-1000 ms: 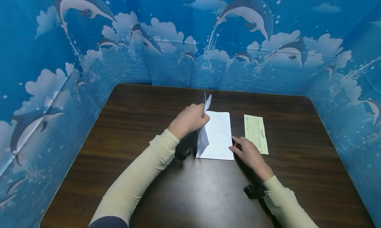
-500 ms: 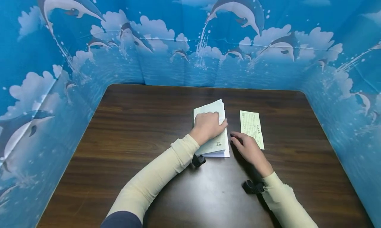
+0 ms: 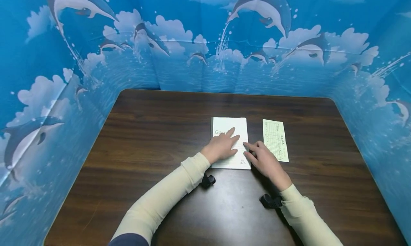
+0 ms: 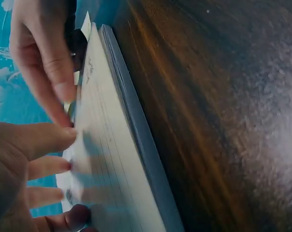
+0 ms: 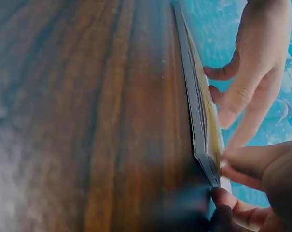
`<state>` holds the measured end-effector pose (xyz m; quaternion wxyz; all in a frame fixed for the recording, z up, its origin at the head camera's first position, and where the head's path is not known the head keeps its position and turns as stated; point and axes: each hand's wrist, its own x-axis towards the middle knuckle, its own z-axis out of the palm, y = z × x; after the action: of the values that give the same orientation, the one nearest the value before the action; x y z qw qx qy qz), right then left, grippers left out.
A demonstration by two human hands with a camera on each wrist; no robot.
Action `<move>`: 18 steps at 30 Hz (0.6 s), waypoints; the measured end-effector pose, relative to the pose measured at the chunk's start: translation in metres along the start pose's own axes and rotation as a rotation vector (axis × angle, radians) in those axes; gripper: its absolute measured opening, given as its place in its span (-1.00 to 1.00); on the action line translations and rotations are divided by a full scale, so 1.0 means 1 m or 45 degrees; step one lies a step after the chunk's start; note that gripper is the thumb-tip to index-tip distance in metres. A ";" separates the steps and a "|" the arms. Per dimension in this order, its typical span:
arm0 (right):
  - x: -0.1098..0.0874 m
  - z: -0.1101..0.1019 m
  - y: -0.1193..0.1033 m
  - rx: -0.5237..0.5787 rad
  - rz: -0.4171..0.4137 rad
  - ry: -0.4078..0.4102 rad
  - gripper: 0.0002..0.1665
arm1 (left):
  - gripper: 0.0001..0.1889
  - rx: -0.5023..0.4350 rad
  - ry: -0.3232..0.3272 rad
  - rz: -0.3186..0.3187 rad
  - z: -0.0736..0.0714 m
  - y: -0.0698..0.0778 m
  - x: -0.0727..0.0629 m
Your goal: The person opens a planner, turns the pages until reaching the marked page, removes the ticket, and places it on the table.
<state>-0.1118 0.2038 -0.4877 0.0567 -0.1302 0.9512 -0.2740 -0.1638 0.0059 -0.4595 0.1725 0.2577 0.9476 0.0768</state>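
Observation:
A closed notebook (image 3: pixel 229 123) with a pale printed cover and dark spine lies flat near the middle of the table. My left hand (image 3: pixel 222 146) lies over its cover, fingers spread and fairly straight, reaching towards the right edge. At the notebook's right edge is my right hand (image 3: pixel 264 160), its thumb and forefinger stretched apart and touching the cover's margin. In the left wrist view, the left fingers (image 4: pixel 51 166) hover at or touch the cover; exact contact is unclear. The right wrist view shows the right thumb (image 5: pixel 247 162) on the notebook's edge (image 5: pixel 191 92), other fingertips lower beside it.
A pale green printed sheet (image 3: pixel 276 140) lies right of the notebook, just beyond the right hand. The dark wooden table (image 3: pixel 154 121) is enclosed by a blue dolphin-patterned cloth (image 3: pixel 179 74). A black wrist device (image 3: pixel 271 201) sits below the right wrist.
The notebook stood open, its cover and leaves gripped by my left hand. They swung over to the right, and the notebook is closed. The left fingers have spread; the right hand shifted slightly leftward onto the edge.

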 end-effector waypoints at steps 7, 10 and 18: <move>-0.004 0.009 -0.001 -0.106 -0.027 -0.005 -0.46 | -0.35 0.034 -0.036 0.007 0.014 -0.004 -0.002; -0.006 0.011 -0.002 -0.118 -0.038 0.001 -0.46 | -0.36 -0.001 -0.018 0.023 0.016 -0.006 -0.005; -0.006 -0.007 -0.005 -0.066 -0.005 0.051 -0.55 | -0.49 -0.294 0.410 -0.105 -0.013 -0.032 -0.023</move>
<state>-0.1063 0.2054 -0.4789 0.0336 -0.1279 0.9587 -0.2519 -0.1646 -0.0343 -0.4482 0.0503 0.1816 0.9576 0.2179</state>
